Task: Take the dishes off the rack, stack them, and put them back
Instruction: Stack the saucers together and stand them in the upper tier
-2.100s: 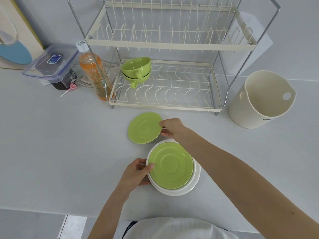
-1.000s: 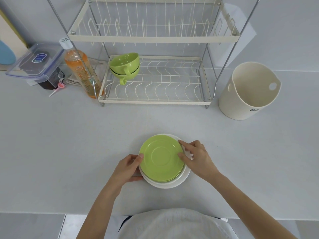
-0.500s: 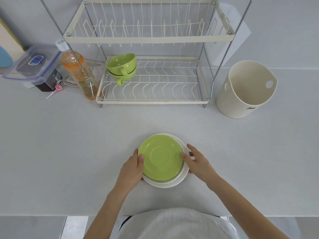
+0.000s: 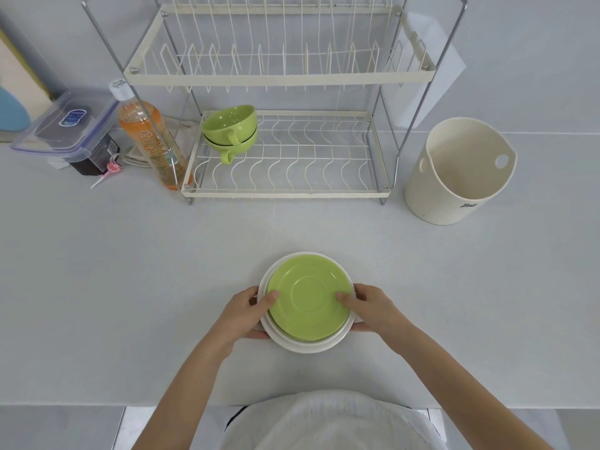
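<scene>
Both hands (image 4: 311, 310) grip the plate stack (image 4: 308, 344), fingers hidden underneath.

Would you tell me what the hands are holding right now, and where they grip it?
Both hands, left and right, grip the plate stack at opposite side rims, thumbs on the top green saucer.

a home kitchen: dish rack (image 4: 285, 131), cups (image 4: 231, 131), drink bottle (image 4: 147, 138) on counter (image 4: 130, 261).
</scene>
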Demonstrator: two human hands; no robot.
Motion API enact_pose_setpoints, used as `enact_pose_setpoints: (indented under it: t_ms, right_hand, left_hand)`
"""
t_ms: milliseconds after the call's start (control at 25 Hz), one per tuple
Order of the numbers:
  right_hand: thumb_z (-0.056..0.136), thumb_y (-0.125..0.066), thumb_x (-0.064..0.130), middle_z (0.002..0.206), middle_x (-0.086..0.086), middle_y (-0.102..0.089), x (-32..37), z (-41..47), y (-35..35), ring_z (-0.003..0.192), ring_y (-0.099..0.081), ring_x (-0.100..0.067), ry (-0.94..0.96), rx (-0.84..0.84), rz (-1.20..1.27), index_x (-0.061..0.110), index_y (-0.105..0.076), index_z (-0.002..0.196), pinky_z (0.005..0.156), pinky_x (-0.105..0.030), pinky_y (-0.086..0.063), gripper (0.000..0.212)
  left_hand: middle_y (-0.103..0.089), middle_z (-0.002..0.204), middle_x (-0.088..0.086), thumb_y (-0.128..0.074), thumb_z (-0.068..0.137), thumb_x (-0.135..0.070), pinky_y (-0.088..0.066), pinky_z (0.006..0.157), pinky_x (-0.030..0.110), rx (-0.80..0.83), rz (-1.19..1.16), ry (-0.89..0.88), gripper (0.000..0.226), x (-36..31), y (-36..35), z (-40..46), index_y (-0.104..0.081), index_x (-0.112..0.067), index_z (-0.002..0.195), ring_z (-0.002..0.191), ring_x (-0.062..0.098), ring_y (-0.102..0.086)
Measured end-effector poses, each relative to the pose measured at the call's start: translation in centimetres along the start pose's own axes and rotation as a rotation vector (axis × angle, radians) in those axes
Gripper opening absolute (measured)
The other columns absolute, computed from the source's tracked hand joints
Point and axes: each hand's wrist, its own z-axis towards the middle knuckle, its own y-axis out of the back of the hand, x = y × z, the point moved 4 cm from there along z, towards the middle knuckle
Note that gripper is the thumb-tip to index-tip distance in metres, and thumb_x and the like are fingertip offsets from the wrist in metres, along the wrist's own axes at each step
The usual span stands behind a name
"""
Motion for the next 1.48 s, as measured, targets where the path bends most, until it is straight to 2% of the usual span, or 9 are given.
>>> enact_pose_setpoints:
  t_ms: [160, 360, 480, 600, 720, 920, 1120, 1360, 1480]
  right_hand:
    - [0.087, -0.059, 0.019, 0.099, -0.01, -0.064, 0.2, 0.0, 0.3, 0.074, -0.063, -0.016, 0.001, -0.019, 0.032, 0.002, -0.06, 0.115, 0.063, -0.026, -0.059, 0.033]
    - [0.084, -0.063, 0.021, 0.096, -0.008, -0.064, 3.4, -1.0, 2.2, 0.08, -0.063, -0.018, 0.113, -0.034, 0.023, 0.005, -0.064, 0.111, 0.068, -0.029, -0.06, 0.032]
    - [0.084, -0.063, 0.022, 0.091, -0.006, -0.063, 7.7, -2.5, 3.8, 0.077, -0.062, -0.014, 0.245, -0.039, 0.001, 0.006, -0.065, 0.108, 0.064, -0.025, -0.06, 0.029]
    - [0.084, -0.062, 0.022, 0.099, -0.009, -0.064, 12.7, -4.3, 5.6, 0.083, -0.063, -0.016, 0.371, -0.054, -0.033, 0.006, -0.065, 0.11, 0.059, -0.02, -0.06, 0.03]
    - [0.084, -0.063, 0.022, 0.102, -0.011, -0.067, 17.6, -6.4, 7.4, 0.084, -0.065, -0.018, 0.477, -0.077, -0.054, 0.005, -0.065, 0.111, 0.061, -0.023, -0.06, 0.031]
    - [0.085, -0.061, 0.021, 0.095, -0.007, -0.067, 25.6, -9.9, 10.0, 0.077, -0.065, -0.011, 0.67, -0.094, -0.12, 0.004, -0.065, 0.109, 0.059, -0.02, -0.06, 0.03]
    - [0.087, -0.059, 0.021, 0.104, -0.013, -0.065, 33.0, -10.7, 12.1, 0.083, -0.064, -0.019, 0.771, -0.214, -0.205, 0.001, -0.062, 0.112, 0.06, -0.021, -0.059, 0.033]
    - [0.09, -0.053, 0.016, 0.098, -0.016, -0.061, 38.1, -5.7, 13.7, 0.087, -0.061, -0.026, 0.738, -0.358, -0.21, -0.005, -0.059, 0.114, 0.078, -0.035, -0.055, 0.032]
    - [0.09, -0.052, 0.015, 0.106, -0.021, -0.063, 38.7, -1.3, 14.0, 0.095, -0.064, -0.035, 0.675, -0.411, -0.192, -0.006, -0.057, 0.113, 0.084, -0.045, -0.056, 0.031]
  left_hand:
    - [-0.065, 0.102, 0.008, -0.058, 0.086, -0.026, -0.06, 0.058, 0.026, 0.024, -0.06, -0.004, 0.038, 0.1, 0.2, -0.1, -0.055, -0.008, 0.12, 0.077, 0.021, -0.068]
    - [-0.067, 0.1, 0.01, -0.061, 0.084, -0.025, -0.061, 0.062, 0.028, 0.035, -0.042, -0.092, 0.037, -3.3, 1.0, -0.8, -0.057, -0.006, 0.117, 0.079, 0.022, -0.069]
    - [-0.068, 0.101, 0.013, -0.06, 0.085, -0.023, -0.06, 0.067, 0.028, 0.038, -0.004, -0.199, 0.036, -7.5, 2.0, -1.9, -0.057, -0.004, 0.115, 0.079, 0.024, -0.069]
    - [-0.067, 0.112, 0.018, -0.06, 0.084, -0.022, -0.06, 0.063, 0.024, 0.029, 0.014, -0.307, 0.038, -12.4, 3.0, -3.4, -0.055, -0.003, 0.117, 0.083, 0.027, -0.069]
    - [-0.067, 0.11, 0.018, -0.062, 0.083, -0.022, -0.06, 0.061, 0.023, 0.009, 0.019, -0.431, 0.04, -17.3, 4.0, -5.4, -0.054, -0.003, 0.117, 0.084, 0.027, -0.07]
    - [-0.07, 0.099, 0.013, -0.063, 0.081, -0.023, -0.06, 0.059, 0.022, -0.038, 0.031, -0.624, 0.034, -25.2, 5.6, -8.5, -0.055, -0.007, 0.11, 0.066, 0.014, -0.073]
    - [-0.068, 0.088, 0.004, -0.062, 0.083, -0.02, -0.058, 0.055, 0.017, -0.076, 0.016, -0.73, 0.021, -32.7, 6.5, -9.0, -0.057, -0.01, 0.101, 0.054, 0.007, -0.071]
    - [-0.067, 0.09, 0.004, -0.064, 0.083, -0.016, -0.058, 0.055, 0.018, -0.113, -0.003, -0.708, 0.038, -38.8, 6.7, -4.2, -0.054, -0.006, 0.118, 0.074, 0.017, -0.067]
    - [-0.067, 0.095, 0.008, -0.065, 0.082, -0.014, -0.058, 0.065, 0.027, -0.126, -0.034, -0.65, 0.04, -40.3, 6.8, -0.2, -0.054, -0.007, 0.12, 0.078, 0.02, -0.066]
